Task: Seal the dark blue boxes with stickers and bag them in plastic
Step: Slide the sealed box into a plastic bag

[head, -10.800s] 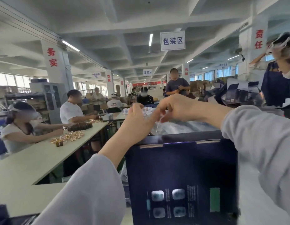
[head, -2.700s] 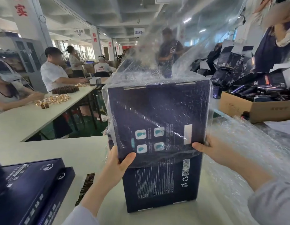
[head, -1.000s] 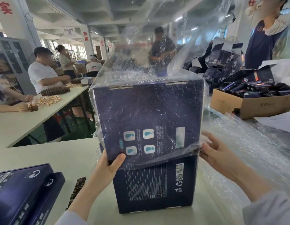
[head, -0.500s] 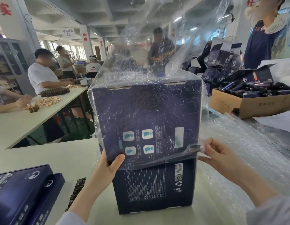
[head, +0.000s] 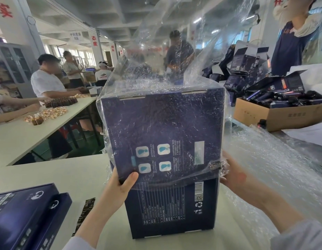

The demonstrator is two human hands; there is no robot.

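A tall dark blue box [head: 167,210] stands upright on the pale table [head: 54,175] in front of me. A clear plastic bag [head: 162,73] is pulled over its upper two thirds, with the bag's loose end sticking up above the box. My left hand [head: 121,184] grips the bag's edge against the box's left side, thumb on the front face. My right hand [head: 232,175] pinches the bunched bag edge at the box's right side. The printed lower part of the box is uncovered.
Two flat dark blue boxes [head: 25,219] lie at the lower left beside a dark sticker strip [head: 84,213]. A heap of clear plastic bags [head: 275,168] lies on my right, behind it a cardboard carton [head: 275,114] of dark items. People work at tables around.
The bag's edge has bunched up more under my right hand at the box's right corner. My left hand has kept its grip. The box has stayed upright in place.
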